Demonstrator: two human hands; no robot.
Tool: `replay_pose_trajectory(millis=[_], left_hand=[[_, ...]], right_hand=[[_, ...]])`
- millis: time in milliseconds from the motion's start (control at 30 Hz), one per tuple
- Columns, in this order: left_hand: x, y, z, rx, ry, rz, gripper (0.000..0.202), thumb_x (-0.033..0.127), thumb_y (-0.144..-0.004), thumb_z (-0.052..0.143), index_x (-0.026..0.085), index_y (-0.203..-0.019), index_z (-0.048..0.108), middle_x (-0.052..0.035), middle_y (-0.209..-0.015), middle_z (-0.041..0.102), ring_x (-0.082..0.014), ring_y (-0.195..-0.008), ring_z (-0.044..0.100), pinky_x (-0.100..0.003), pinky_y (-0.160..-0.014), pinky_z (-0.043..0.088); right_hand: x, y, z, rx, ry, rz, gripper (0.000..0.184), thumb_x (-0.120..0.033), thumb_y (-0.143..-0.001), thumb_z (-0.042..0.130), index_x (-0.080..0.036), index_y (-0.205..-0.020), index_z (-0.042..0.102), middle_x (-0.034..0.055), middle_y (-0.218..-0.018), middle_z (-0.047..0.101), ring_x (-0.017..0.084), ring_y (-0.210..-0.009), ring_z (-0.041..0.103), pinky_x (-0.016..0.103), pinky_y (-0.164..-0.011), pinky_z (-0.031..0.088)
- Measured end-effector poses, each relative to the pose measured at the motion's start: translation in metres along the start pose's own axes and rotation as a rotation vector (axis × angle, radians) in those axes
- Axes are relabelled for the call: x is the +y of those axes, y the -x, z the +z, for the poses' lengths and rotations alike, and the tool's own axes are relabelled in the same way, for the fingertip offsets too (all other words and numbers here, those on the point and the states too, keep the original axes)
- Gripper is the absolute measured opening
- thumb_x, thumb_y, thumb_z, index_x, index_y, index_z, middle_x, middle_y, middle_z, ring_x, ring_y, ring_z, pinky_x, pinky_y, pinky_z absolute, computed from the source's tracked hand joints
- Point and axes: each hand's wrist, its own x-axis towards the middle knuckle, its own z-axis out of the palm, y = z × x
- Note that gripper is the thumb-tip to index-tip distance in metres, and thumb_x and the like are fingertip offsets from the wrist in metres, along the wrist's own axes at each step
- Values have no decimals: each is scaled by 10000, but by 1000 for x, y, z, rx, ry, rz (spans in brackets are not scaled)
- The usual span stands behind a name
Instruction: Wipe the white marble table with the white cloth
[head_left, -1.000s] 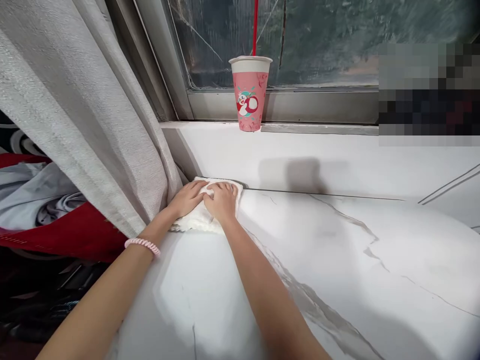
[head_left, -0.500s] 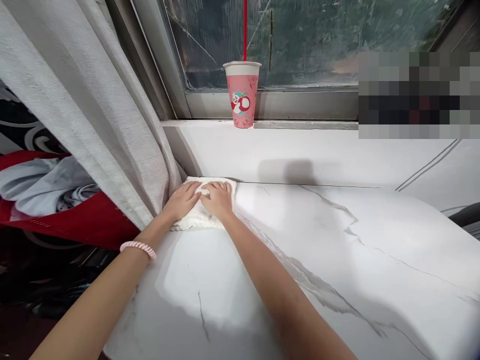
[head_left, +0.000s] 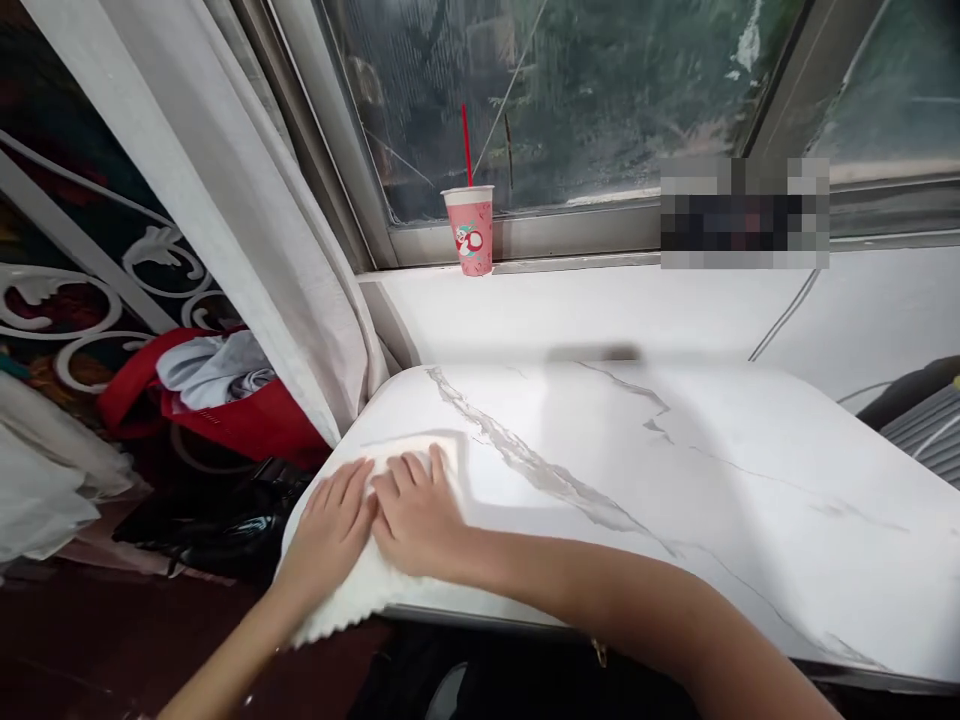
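Observation:
A white cloth (head_left: 352,592) with a scalloped edge lies on the white marble-patterned table (head_left: 600,460), at its near left corner. Part of it hangs over the table's edge. My left hand (head_left: 330,530) rests flat on the cloth's left side, fingers stretched out. Beside it, my right hand (head_left: 416,510) presses flat on the cloth with its fingers spread. The two hands touch or nearly touch at the thumbs. Both palms hide the middle of the cloth.
On the window sill stands a pink paper cup (head_left: 471,235) with a red straw. A pale curtain (head_left: 247,200) hangs at the left, by a red bag (head_left: 247,425) of clothes and a black bag (head_left: 217,525). A blurred patch (head_left: 742,215) covers something on the sill.
Both hands and the cloth have moved from the table's far left corner by the wall to the near left edge. The view has shifted, showing more floor and window.

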Motion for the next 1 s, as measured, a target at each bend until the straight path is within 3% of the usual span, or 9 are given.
replay_pose_trajectory(millis=[133,267,400,600,700,833,1000], left_hand=[[40,31,0,77,-20,-63,499,349,-961,287,228,-1437,373,-119,-1358,567,-304,-1291,490,-532,-1062,373],[70,16,4,49,32,-60,514,341,-951,317,225,-1449,369,-125,-1366,558,-305,-1310,471,-537,-1079,353],[71,-37,18,9,41,-48,467,333,-952,312,187,-1375,447,-153,-1342,560,-318,-1305,460,-541,-1079,339],[39,-152,47,-148,99,38,461,327,-952,281,148,-1342,451,-165,-1382,520,-297,-1323,434,-511,-1113,309],[30,-196,60,-196,130,85,475,335,-948,278,127,-1338,451,-166,-1406,497,-286,-1333,421,-481,-1134,287],[33,-232,76,-194,147,55,463,325,-950,290,151,-1347,451,-145,-1411,498,-283,-1332,419,-472,-1134,286],[57,-259,88,-197,123,10,471,304,-959,295,123,-1364,455,-161,-1430,483,-301,-1341,409,-469,-1133,279]], right_hand=[[1,42,-23,-6,-25,-88,327,-294,-947,431,-170,-1231,536,113,-1337,532,269,-1290,388,581,-1171,160],[21,56,-33,1,-5,-57,334,-281,-945,433,-186,-1252,526,116,-1382,507,271,-1314,367,587,-1166,158],[55,29,-33,-18,51,-28,330,-269,-927,443,-180,-1229,540,131,-1284,556,283,-1223,421,609,-1136,178],[117,-40,-19,56,141,142,320,-247,-947,413,-159,-1223,550,127,-1244,576,275,-1182,445,598,-1132,176],[142,-64,-15,82,168,221,340,-246,-954,404,-152,-1250,544,126,-1279,571,278,-1206,437,593,-1137,166],[172,-81,-18,82,159,259,345,-231,-964,392,-171,-1267,543,100,-1294,575,251,-1230,440,558,-1156,152],[201,-86,-31,74,162,297,351,-201,-970,384,-173,-1284,537,96,-1322,568,238,-1268,432,544,-1165,153]])
